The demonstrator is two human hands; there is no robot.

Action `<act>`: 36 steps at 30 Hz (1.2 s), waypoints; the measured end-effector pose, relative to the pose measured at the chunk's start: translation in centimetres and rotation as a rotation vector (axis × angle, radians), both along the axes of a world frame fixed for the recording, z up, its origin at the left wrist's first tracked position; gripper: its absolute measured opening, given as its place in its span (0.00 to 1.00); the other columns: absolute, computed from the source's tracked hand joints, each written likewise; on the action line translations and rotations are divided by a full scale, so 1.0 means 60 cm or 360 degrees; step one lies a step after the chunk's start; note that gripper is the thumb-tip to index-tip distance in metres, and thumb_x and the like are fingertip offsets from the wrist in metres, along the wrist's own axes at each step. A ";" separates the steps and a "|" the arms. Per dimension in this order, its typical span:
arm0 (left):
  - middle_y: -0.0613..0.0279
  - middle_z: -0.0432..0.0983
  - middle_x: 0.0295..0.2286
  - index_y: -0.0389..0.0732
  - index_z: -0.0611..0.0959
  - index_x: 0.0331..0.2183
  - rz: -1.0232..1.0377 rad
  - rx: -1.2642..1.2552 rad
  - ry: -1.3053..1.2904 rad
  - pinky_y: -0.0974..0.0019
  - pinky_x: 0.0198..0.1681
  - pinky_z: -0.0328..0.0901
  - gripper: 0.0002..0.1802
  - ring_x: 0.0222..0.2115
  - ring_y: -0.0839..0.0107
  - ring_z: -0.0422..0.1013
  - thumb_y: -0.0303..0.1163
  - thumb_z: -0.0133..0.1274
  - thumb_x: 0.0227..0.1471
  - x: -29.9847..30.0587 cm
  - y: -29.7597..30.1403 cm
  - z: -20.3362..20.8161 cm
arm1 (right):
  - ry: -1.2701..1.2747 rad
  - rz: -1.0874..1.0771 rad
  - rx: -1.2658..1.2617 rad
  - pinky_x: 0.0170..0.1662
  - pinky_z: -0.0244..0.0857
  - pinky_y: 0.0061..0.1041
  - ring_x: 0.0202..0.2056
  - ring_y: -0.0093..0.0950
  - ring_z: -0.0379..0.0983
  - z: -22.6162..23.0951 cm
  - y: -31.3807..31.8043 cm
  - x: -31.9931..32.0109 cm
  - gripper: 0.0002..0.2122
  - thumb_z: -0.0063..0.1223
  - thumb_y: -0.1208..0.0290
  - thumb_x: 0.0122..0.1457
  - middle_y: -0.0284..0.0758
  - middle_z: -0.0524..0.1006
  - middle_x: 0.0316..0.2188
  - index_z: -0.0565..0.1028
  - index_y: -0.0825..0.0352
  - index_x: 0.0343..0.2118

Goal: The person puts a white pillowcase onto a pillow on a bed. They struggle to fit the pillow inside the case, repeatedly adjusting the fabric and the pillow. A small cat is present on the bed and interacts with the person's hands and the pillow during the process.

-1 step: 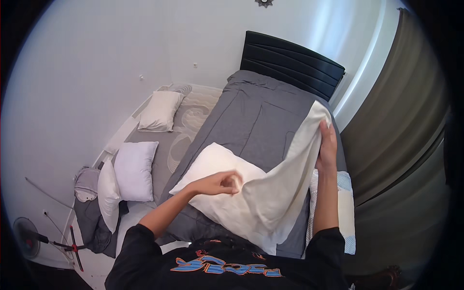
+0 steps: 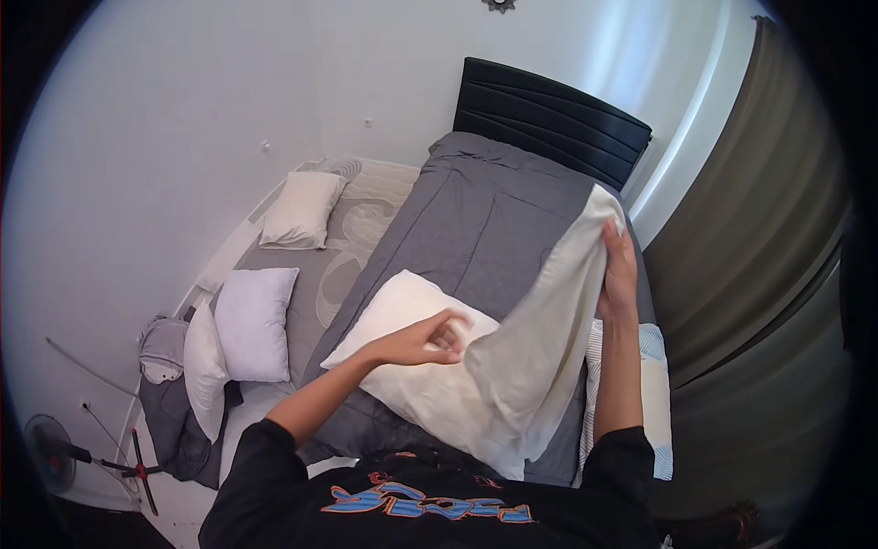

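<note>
A white pillow (image 2: 407, 302) lies on the grey bedspread at the near end of the bed. A cream pillowcase (image 2: 540, 352) drapes over its right side and rises to my right hand (image 2: 619, 270). That hand grips the raised upper end of the cloth between thumb and fingers. My left hand (image 2: 432, 339) hovers over the pillow beside the cloth's left edge. Its fingers are half curled and slightly blurred, the thumb apart from them, and I see nothing held. How far the pillow reaches under the cloth is hidden.
The grey bedspread (image 2: 498, 220) runs up to a black headboard (image 2: 549, 119). On a lower mattress (image 2: 366, 215) at left lie a cream pillow (image 2: 300, 210) and white pillows (image 2: 256, 322). A striped pillow (image 2: 654, 403) and brown curtain (image 2: 759, 192) are at right; a fan (image 2: 53, 453) stands lower left.
My left hand has shifted slightly right and up, its fingers a little more spread. The hanging part of the pillowcase has swung slightly; my right hand stays nearly in place, still gripping it.
</note>
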State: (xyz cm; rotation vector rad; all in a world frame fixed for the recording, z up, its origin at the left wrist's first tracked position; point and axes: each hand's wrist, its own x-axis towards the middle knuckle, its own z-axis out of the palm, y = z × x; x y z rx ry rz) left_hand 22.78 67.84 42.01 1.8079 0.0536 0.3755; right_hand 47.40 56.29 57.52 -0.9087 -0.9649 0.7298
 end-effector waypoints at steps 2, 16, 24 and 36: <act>0.60 0.74 0.30 0.38 0.66 0.52 0.0166 0.0186 -0.0248 0.66 0.41 0.65 0.29 0.31 0.71 0.72 0.32 0.57 0.50 0.045 0.001 0.003 | -0.0104 -0.0013 -0.0031 0.38 0.69 0.19 0.34 0.18 0.72 0.009 0.042 -0.031 0.18 0.52 0.59 0.58 0.31 0.74 0.36 0.68 0.65 0.46; 0.53 0.76 0.28 0.38 0.80 0.31 0.1477 0.1696 -0.1328 0.59 0.37 0.63 0.11 0.32 0.54 0.70 0.18 0.48 0.41 0.050 0.384 0.352 | -0.2357 -0.1989 0.0402 0.39 0.66 0.32 0.36 0.39 0.73 0.126 0.167 0.077 0.14 0.61 0.73 0.45 0.41 0.77 0.34 0.76 0.67 0.36; 0.60 0.74 0.41 0.41 0.81 0.24 0.1236 0.1711 -0.0891 0.53 0.51 0.55 0.08 0.50 0.55 0.64 0.24 0.57 0.33 -0.096 0.358 0.139 | -0.2955 -0.1224 0.0387 0.34 0.58 0.30 0.30 0.27 0.66 -0.065 0.024 -0.065 0.11 0.57 0.72 0.38 0.28 0.69 0.23 0.80 0.59 0.29; 0.58 0.72 0.42 0.42 0.82 0.29 0.0398 0.0996 0.0889 0.53 0.44 0.62 0.12 0.44 0.59 0.67 0.40 0.58 0.44 -0.195 0.272 -0.320 | -0.1771 -0.0709 -0.1433 0.46 0.58 0.35 0.45 0.36 0.65 -0.515 -0.043 -0.119 0.16 0.64 0.63 0.44 0.37 0.69 0.40 0.76 0.60 0.36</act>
